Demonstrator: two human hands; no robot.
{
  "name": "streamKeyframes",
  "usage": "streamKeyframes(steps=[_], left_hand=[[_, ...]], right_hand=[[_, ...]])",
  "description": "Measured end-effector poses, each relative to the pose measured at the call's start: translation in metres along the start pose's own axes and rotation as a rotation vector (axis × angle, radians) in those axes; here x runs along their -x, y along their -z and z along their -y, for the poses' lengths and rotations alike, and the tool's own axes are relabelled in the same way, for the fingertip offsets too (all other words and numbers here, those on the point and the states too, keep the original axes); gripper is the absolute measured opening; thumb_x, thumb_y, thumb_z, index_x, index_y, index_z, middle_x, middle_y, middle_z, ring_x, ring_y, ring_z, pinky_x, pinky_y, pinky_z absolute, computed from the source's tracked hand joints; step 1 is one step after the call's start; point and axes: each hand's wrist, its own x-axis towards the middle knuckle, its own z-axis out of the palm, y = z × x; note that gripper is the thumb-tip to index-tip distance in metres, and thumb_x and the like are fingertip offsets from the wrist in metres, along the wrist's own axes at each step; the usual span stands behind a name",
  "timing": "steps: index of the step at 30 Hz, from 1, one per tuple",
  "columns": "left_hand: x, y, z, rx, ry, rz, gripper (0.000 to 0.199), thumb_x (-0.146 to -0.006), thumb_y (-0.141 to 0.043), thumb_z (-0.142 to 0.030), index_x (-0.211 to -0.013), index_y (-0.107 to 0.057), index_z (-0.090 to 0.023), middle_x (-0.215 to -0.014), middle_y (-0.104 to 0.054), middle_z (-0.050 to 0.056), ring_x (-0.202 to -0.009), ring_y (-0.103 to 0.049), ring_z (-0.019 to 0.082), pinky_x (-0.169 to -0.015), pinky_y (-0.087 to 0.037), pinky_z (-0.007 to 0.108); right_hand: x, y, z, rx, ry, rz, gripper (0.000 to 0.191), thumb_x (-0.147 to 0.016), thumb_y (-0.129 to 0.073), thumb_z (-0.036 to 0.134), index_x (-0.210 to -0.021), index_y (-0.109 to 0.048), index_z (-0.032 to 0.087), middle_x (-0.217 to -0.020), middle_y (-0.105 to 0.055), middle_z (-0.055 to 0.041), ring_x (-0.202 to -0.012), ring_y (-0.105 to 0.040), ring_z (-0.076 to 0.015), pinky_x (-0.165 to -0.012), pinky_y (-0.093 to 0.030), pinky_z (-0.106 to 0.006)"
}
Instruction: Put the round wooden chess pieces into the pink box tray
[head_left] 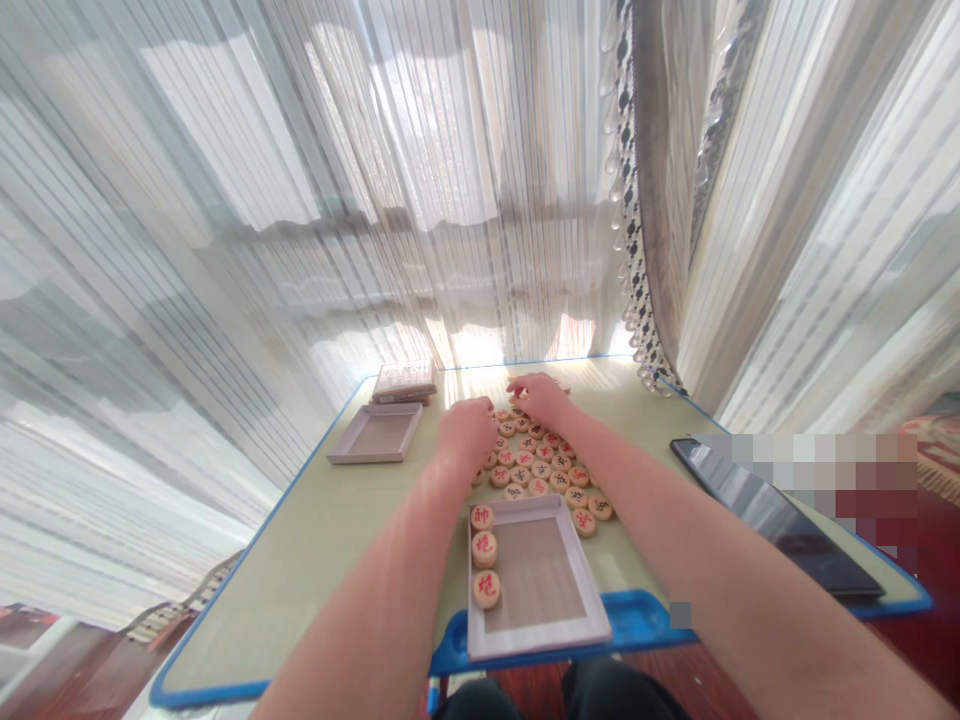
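Observation:
Loose Chinese chess pieces, round and wooden with red or black characters, lie spread over the table between my forearms. At the left edge of the spread is my left hand, its fingers curled inward; what they hold, if anything, is hidden. My right hand reaches over the far end of the pieces, fingers apart and pointing left, with some pieces partly hidden beneath and behind it. Close to me sits a shallow white box tray. Along its left side are a red-marked general piece and two red cannon pieces.
A second shallow box part lies at the back left, with a folded stack behind it. A dark tablet lies on the right. The pale tabletop has a blue rim, and curtains hang beyond it.

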Motion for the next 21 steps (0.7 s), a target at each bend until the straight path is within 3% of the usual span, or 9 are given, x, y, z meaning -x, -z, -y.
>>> streamKeyframes(steps=[10,14,17,21], left_hand=[[-0.002,0.005,0.004,0.003,0.104,0.006,0.038,-0.076,-0.040,-0.013,-0.105,-0.064,-0.022,-0.101,-0.069,0.008,-0.094,-0.062,0.022,-0.077,-0.046,0.029],[-0.002,0.004,0.006,0.001,0.102,0.019,0.038,-0.076,-0.040,-0.013,-0.105,-0.064,-0.022,-0.100,-0.069,0.008,-0.094,-0.063,0.022,-0.077,-0.046,0.030],[-0.003,0.000,0.010,-0.002,0.107,0.051,0.039,-0.075,-0.042,-0.012,-0.106,-0.063,-0.022,-0.102,-0.069,0.009,-0.094,-0.063,0.023,-0.076,-0.046,0.030],[-0.006,-0.005,0.014,0.018,0.114,0.089,0.043,-0.073,-0.044,-0.008,-0.109,-0.062,-0.022,-0.102,-0.069,0.010,-0.090,-0.064,0.022,-0.073,-0.046,0.028]], right_hand=[[0.004,0.006,-0.004,0.022,0.000,0.073,0.029,-0.073,-0.051,0.010,-0.089,-0.073,0.021,-0.095,-0.070,-0.0023,-0.101,-0.055,-0.0194,-0.091,-0.040,-0.029],[0.008,0.018,-0.012,0.072,-0.174,0.022,0.035,-0.075,-0.047,0.010,-0.102,-0.069,0.016,-0.106,-0.067,-0.0073,-0.102,-0.056,-0.0208,-0.090,-0.042,-0.029],[0.011,0.023,-0.023,0.153,-0.332,0.016,0.041,-0.075,-0.048,0.014,-0.114,-0.062,0.014,-0.119,-0.060,-0.0124,-0.111,-0.051,-0.0272,-0.090,-0.042,-0.035],[0.009,0.019,-0.034,0.156,-0.317,0.069,0.043,-0.081,-0.044,0.021,-0.122,-0.058,0.019,-0.127,-0.056,-0.0082,-0.118,-0.045,-0.0285,-0.095,-0.039,-0.040]])
